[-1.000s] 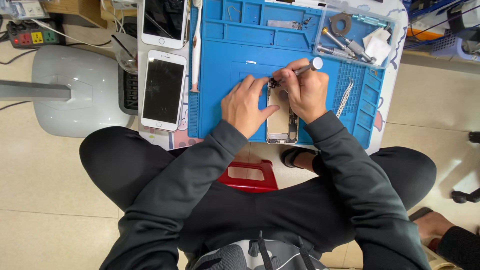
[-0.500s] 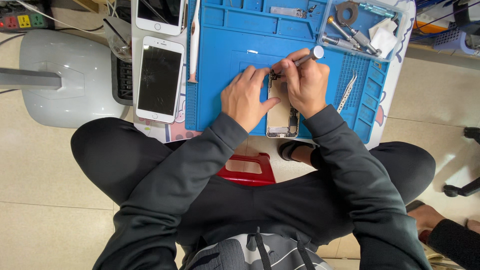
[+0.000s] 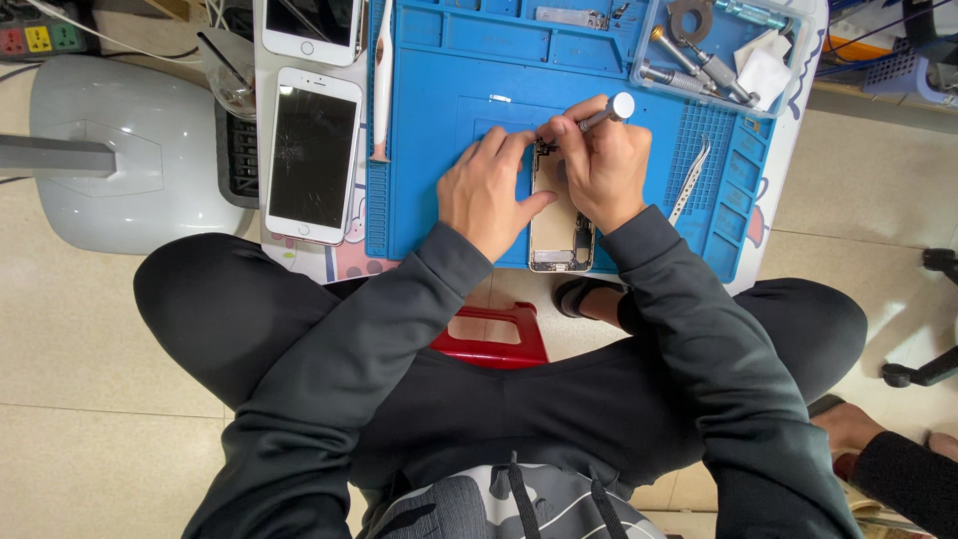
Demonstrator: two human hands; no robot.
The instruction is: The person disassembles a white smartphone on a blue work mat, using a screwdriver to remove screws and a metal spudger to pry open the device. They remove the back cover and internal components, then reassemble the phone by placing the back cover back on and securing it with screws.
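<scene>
We're working on an opened phone body point(image 3: 559, 215) w/ its back shell facing down and insides showing, lying on the blue mat point(image 3: 439, 150) near the mat's front edge, roughly centre. Our left hand point(image 3: 489, 190) is pressing flat on the mat just left of the phone, fingertips touching its upper-left corner and steadying it; it's spread, not clamped on anything. Our right hand point(image 3: 604, 165) is closed round a small screwdriver point(image 3: 599, 115), tip going down at the phone's top edge, silver cap pointing toward the mat's far right corner. Progress, as we're judging it: the screen is already off, so opening is done; we're now at the internal screws/parts near the top end, and most of the board looks still in place, tho too small to tell which screws are out. A tiny metal piece point(image 3: 499, 98) is lying on the mat beyond the phone. Tweezers point(image 3: 692, 180) are resting on the mat right of the phone, untouched. A clear tray point(image 3: 723, 55) w/ spare drivers is sitting at the mat's far right corner. Two whole phones point(image 3: 312, 150) are lying left of the mat on the tabletop, one w/ a cracked screen.
</scene>
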